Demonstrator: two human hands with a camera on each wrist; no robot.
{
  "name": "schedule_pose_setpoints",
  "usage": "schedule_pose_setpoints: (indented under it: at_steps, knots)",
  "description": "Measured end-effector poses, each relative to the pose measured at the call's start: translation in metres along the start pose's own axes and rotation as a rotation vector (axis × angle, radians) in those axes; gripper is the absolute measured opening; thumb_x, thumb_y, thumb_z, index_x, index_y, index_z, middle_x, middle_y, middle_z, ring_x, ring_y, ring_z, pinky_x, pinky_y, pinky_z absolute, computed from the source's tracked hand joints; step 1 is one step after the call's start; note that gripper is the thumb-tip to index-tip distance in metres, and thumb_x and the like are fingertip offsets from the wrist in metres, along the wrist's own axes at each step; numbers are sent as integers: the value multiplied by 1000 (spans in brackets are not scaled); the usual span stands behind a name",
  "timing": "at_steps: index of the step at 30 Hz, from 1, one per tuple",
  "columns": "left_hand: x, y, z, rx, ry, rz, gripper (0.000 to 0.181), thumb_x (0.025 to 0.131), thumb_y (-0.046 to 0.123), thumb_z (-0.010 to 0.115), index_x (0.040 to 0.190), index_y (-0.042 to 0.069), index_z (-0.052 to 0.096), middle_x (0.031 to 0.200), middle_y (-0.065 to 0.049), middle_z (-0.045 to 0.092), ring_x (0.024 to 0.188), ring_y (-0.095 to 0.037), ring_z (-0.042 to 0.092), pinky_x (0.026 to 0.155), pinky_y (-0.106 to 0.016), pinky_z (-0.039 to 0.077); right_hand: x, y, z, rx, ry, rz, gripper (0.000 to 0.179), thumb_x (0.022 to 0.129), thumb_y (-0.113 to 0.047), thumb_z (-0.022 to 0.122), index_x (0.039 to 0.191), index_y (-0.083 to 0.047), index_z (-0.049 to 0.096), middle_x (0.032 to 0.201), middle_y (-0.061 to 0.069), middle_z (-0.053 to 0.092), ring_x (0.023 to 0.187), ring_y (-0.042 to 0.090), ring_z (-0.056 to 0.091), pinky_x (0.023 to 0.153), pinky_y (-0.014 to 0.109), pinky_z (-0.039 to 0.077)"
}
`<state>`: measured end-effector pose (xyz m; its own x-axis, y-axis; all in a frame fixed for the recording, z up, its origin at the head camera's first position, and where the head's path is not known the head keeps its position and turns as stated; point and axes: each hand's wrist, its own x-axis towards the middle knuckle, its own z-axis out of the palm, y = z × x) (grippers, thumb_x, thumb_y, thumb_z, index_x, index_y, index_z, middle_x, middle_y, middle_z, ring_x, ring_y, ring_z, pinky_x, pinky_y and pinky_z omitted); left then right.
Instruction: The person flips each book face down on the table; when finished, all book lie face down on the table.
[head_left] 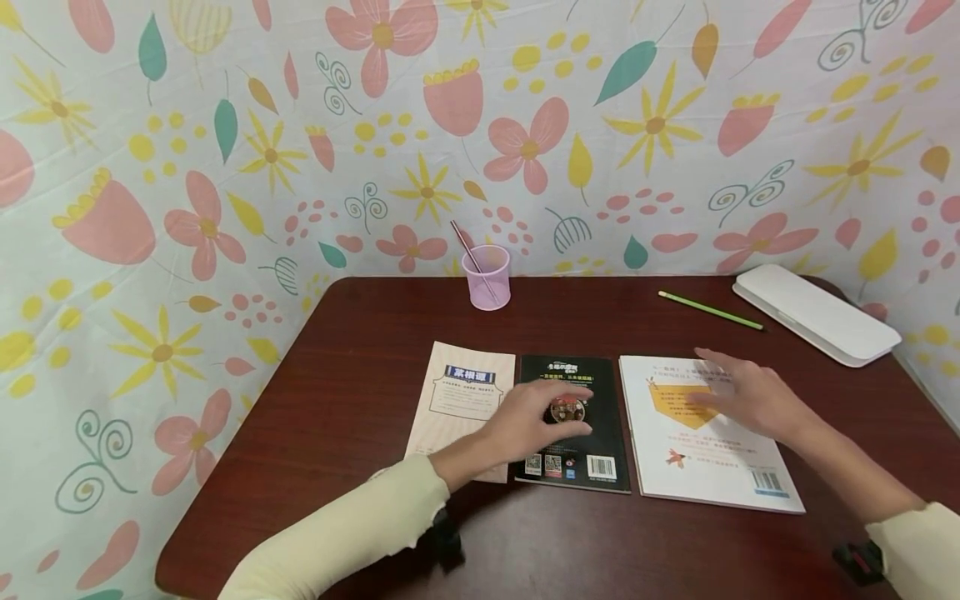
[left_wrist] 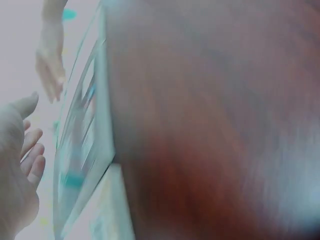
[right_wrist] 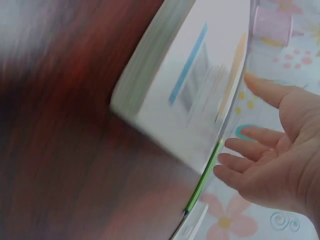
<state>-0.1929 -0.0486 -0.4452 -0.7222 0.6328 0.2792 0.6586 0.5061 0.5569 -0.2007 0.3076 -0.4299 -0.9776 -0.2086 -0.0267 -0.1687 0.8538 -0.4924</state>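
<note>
Three books lie side by side on the table: a beige book at the left, a black book in the middle and a white book with an orange patch at the right. My left hand is over the beige and black books, fingers extended and nothing in its grasp. Above the white book is my right hand, its fingers apart and holding nothing. In the right wrist view, the spread fingers appear beside the white book. The left wrist view is blurred.
Behind the books, a pink mesh pen cup holds a thin stick. A green pencil lies near a white case at the back right. The dark wooden table meets a flower-patterned cloth at its back.
</note>
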Motion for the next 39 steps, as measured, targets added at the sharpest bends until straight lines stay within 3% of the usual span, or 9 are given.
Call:
schedule_pose_setpoints:
  at_steps: [6, 11, 18, 19, 26, 29, 32, 36, 39]
  knots:
    - [-12, -25, -33, -158, 12, -130, 59, 96, 37, 82, 149, 20, 63, 148, 9, 63, 134, -24, 61, 109, -40, 50, -8, -18, 7, 129, -31, -98, 96, 92, -42, 85, 166, -6, 34, 159, 38, 38, 139, 60, 37, 102, 78, 38]
    - [-27, -48, -52, -222, 13, -180, 72, 94, 34, 85, 158, 20, 53, 160, 8, 52, 147, -21, 49, 118, -46, 42, -14, -25, 12, 210, -29, -203, 95, 90, -37, 87, 167, -15, 37, 163, 28, 41, 143, 52, 40, 103, 73, 40]
    - [-48, -73, -67, -219, 28, -202, 83, 90, 29, 89, 161, 16, 49, 164, 7, 47, 151, -12, 42, 122, -39, 35, -21, -25, 15, 222, 5, -298, 95, 85, -32, 92, 165, -22, 42, 164, 14, 46, 146, 7, 40, 102, 19, 39]
    - [-50, -77, -68, -208, 28, -205, 84, 89, 30, 90, 161, 16, 49, 163, 7, 48, 150, -11, 42, 122, -38, 35, -22, -25, 15, 235, -3, -296, 95, 85, -31, 92, 165, -23, 42, 164, 13, 46, 146, 4, 39, 103, 19, 38]
    - [-65, -92, -74, -162, 13, -208, 85, 85, 29, 93, 158, 14, 53, 158, 4, 54, 148, -14, 47, 121, -40, 38, -25, -24, 18, 292, -56, -287, 98, 81, -30, 95, 164, -22, 43, 164, 15, 45, 146, 21, 40, 107, 68, 41]
    - [-69, -95, -76, -140, -12, -202, 84, 85, 28, 93, 158, 13, 53, 159, 1, 54, 149, -18, 46, 121, -44, 38, -26, -22, 20, 278, -65, -279, 99, 78, -34, 96, 163, -22, 45, 163, 14, 47, 145, 17, 41, 108, 57, 44]
    - [-73, -98, -77, -100, -38, -208, 85, 85, 28, 93, 158, 14, 53, 162, -4, 50, 153, -21, 40, 122, -47, 35, -27, -19, 22, 263, -64, -290, 102, 76, -36, 97, 163, -20, 47, 162, 15, 48, 143, 15, 42, 110, 33, 43]
    - [-76, -101, -79, -69, -66, -233, 86, 85, 29, 93, 160, 19, 52, 167, -8, 42, 157, -22, 33, 124, -49, 32, -27, -14, 25, 267, -55, -323, 104, 72, -37, 98, 161, -15, 48, 162, 20, 47, 142, 5, 40, 101, 3, 27]
    - [-78, -102, -79, -83, -92, -258, 88, 84, 29, 93, 161, 23, 50, 169, -8, 38, 158, -22, 30, 124, -49, 31, -28, -10, 28, 259, -29, -351, 103, 70, -37, 99, 158, -11, 52, 160, 24, 47, 140, -5, 38, 100, -2, 22]
